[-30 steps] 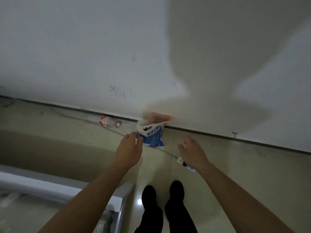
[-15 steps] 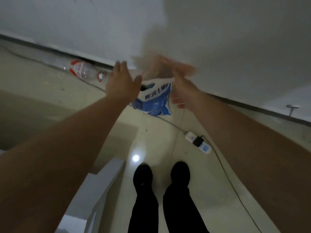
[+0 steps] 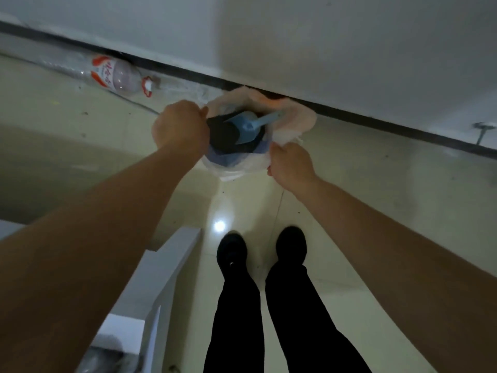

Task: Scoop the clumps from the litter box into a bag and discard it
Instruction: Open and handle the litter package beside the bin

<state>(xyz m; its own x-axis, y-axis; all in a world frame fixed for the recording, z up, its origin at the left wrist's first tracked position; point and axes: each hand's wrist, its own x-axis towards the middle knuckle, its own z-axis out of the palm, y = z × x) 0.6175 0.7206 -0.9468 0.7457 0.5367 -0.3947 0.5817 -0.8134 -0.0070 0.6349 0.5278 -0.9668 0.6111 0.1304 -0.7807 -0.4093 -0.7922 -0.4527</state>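
The thin pale bag [image 3: 295,118] sits on the tiled floor [image 3: 376,184] against the dark baseboard [image 3: 376,122] at the far wall, its mouth spread wide, with a light-blue scoop [image 3: 248,125] lying inside on something dark. The left hand [image 3: 180,127] is curled tight round the mouth's left edge, and the right hand [image 3: 291,164] grips its near right edge. A clear plastic bottle [image 3: 115,76] lies far left by the baseboard, black shoes [image 3: 231,251] stand near, and a white furniture edge [image 3: 166,265] is at near left.

Both bare arms reach forward to the centre of the frame, left hand [image 3: 180,125] and right hand [image 3: 291,165] each curled tight on opposite edges of the bag [image 3: 295,118].
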